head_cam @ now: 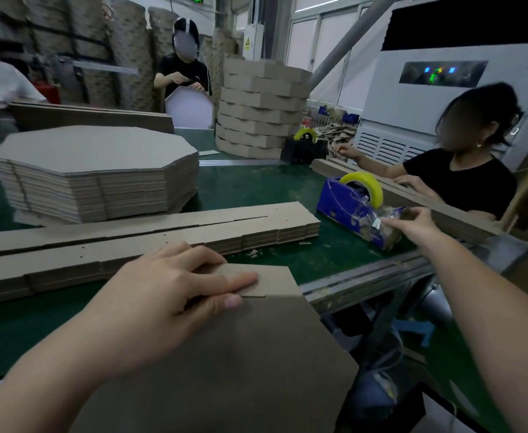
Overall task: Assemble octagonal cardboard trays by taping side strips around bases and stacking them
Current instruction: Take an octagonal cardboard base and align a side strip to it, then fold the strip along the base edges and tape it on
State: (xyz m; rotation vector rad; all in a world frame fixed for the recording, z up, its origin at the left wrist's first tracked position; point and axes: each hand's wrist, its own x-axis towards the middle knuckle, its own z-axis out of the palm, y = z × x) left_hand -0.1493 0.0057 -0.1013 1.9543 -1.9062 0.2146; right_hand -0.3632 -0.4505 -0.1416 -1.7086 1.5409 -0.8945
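Note:
A brown octagonal cardboard base (240, 364) lies tilted in front of me at the table's near edge, with a side strip (275, 281) folded up along its far edge. My left hand (169, 295) grips the strip against the base edge, thumb and fingers curled over the joint. My right hand (412, 226) reaches to the blue tape dispenser (343, 207) with its yellow tape roll (368, 182) and pinches the clear tape end (376, 222) at the cutter.
A pile of flat side strips (131, 242) lies across the green table (256, 185). A stack of octagonal bases (94, 173) stands far left, a stack of finished trays (261, 110) further back. Another person (462, 179) works at right beside a second dispenser (304, 145).

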